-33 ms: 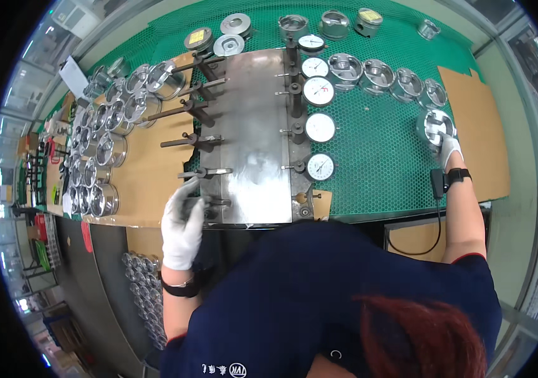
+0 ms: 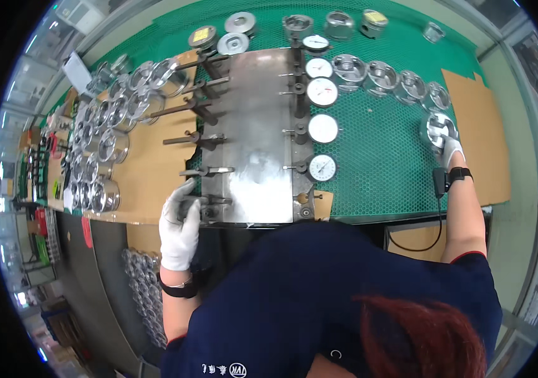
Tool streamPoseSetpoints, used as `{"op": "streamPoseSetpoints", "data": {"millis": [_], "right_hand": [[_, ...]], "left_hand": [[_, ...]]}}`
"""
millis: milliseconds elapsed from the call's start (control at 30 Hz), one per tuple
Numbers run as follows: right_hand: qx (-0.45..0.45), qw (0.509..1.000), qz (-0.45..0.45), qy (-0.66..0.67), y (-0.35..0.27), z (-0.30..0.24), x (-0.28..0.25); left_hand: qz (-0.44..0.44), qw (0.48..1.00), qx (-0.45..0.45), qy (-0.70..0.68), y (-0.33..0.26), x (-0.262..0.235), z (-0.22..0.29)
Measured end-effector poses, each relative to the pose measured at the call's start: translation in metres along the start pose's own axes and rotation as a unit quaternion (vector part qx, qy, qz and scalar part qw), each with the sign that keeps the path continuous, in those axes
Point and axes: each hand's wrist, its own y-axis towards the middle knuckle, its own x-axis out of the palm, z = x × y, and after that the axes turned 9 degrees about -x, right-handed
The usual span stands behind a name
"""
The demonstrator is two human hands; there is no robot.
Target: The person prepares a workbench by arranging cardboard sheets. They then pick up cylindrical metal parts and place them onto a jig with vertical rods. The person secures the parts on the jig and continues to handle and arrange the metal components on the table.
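My right hand point(image 2: 452, 152), in a white glove, has its fingers on a shiny metal piston point(image 2: 439, 128) at the right of the green mat. It grips the piston from the near side. My left hand point(image 2: 179, 232), also gloved, is held with fingers and thumb apart and holds nothing. It hovers by the near left corner of a steel plate point(image 2: 257, 126), close to the nearest dark clamp post point(image 2: 208, 200). Along the plate's right side stand several round dial gauges point(image 2: 323, 167) on posts. More clamp posts point(image 2: 201, 140) line its left side.
Several pistons point(image 2: 380, 77) form a curved row beyond my right hand. Many others point(image 2: 113, 145) crowd the cardboard point(image 2: 149, 167) at left. More pistons and discs point(image 2: 232, 43) stand at the back. A cardboard sheet point(image 2: 480, 138) lies at right. Below the table's left end are stacked metal parts point(image 2: 143, 290).
My left hand has drifted slightly left, away from the plate. The table's contents sit slightly farther right in the picture. My right hand stays on the piston.
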Motion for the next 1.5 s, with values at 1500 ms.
{"op": "streamPoseSetpoints", "data": {"millis": [1500], "right_hand": [[-0.211,0.977,-0.004,0.042,-0.288,0.043,0.079]], "left_hand": [[0.124,0.842,-0.213,0.480,0.185,-0.245,-0.027]]}}
